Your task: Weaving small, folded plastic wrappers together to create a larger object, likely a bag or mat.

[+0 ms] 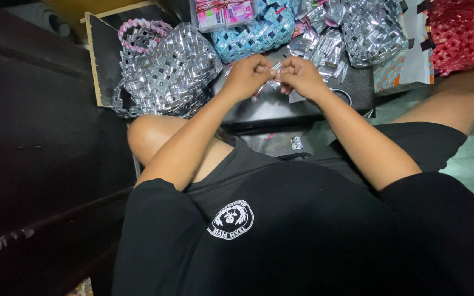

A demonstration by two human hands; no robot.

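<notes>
Both hands meet over the dark board [303, 101]. The left hand [246, 77] and right hand [303, 77] pinch a small silvery foil strip [275, 69] between closed fingertips; the fingers hide most of it. A silver woven bag [168, 71] lies left, a blue one [253, 35] far behind, cut off.

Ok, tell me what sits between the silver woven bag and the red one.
Head view: a blue woven basket, then loose silver wrappers and another silver bag.
</notes>
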